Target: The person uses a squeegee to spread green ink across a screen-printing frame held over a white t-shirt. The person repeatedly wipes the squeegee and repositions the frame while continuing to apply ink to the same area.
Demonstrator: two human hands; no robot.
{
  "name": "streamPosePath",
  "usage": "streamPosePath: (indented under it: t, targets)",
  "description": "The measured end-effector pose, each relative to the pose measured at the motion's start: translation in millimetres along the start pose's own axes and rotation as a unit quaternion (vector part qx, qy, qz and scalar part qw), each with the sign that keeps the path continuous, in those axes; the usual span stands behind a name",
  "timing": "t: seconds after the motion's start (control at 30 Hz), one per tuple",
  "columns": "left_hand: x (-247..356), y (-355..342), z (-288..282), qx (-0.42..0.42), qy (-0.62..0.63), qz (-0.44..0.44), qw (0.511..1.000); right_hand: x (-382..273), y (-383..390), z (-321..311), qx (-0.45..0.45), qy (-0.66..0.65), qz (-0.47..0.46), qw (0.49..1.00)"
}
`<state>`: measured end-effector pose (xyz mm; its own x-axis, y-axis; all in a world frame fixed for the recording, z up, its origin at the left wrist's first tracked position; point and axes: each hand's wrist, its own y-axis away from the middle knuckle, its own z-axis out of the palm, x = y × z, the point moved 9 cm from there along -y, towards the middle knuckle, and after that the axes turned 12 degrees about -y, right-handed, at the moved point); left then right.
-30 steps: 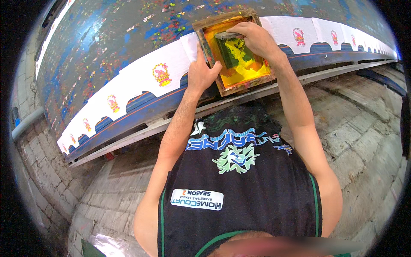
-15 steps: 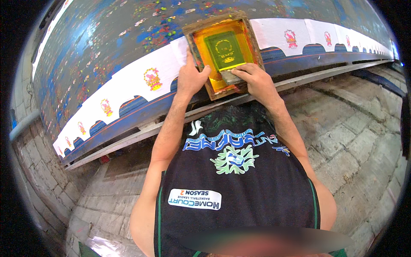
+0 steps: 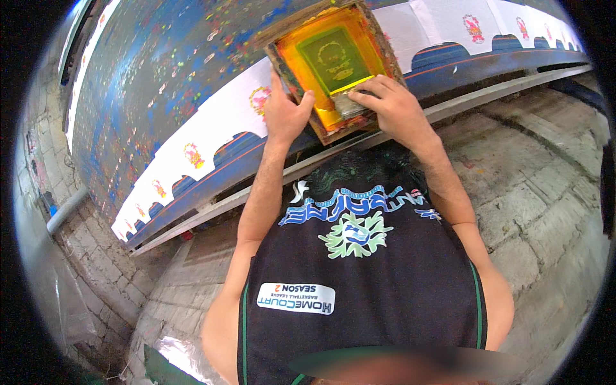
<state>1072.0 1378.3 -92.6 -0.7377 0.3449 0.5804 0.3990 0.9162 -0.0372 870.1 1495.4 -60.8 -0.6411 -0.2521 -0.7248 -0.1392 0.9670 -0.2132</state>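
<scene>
A wooden screen frame with a yellow, ink-smeared mesh and a green stencil area lies over white fabric pieces along the long table's near edge. My left hand is closed on the frame's left side. My right hand is closed on a flat squeegee at the near end of the mesh, with yellow ink along its far edge. Small pink and yellow printed motifs show on the fabric to either side of the frame.
The long, curved-looking table surface is speckled with coloured paint. A metal rail runs along its front, close to my body. A light grey pipe is at the far left, above the paved floor. A plastic sheet shows at lower left.
The squeegee has moved from the mesh's top to its near end, dragging the yellow ink off the stencil. Over the last half second the frame appears higher and slightly left, with the view shifting.
</scene>
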Motion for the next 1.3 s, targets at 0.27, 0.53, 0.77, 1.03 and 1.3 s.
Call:
streamPosePath:
  t: [0.27,0.53,0.77,1.03,1.3]
  targets:
    - [17.8,-10.5,44.8,-0.041,0.045,-0.043,0.997,32.4,17.4,-25.7,0.0,0.003,0.013,1.0]
    - [-8.1,-2.8,40.1,-0.068,0.106,-0.094,0.988,19.9,12.3,-13.6,-0.031,-0.019,0.006,0.999]
    - [-4.0,-3.2,35.3,-0.058,0.067,-0.079,0.993,37.0,-46.0,-7.3,-0.113,-0.022,-0.021,0.993]
    - [5.6,-3.3,50.0,-0.115,-0.031,-0.084,0.989,77.9,-82.6,0.7,-0.026,0.022,-0.03,0.999]
    - [19.3,-6.6,65.7,-0.143,-0.056,-0.079,0.985,50.5,16.8,-15.8,-0.107,-0.011,0.055,0.993]
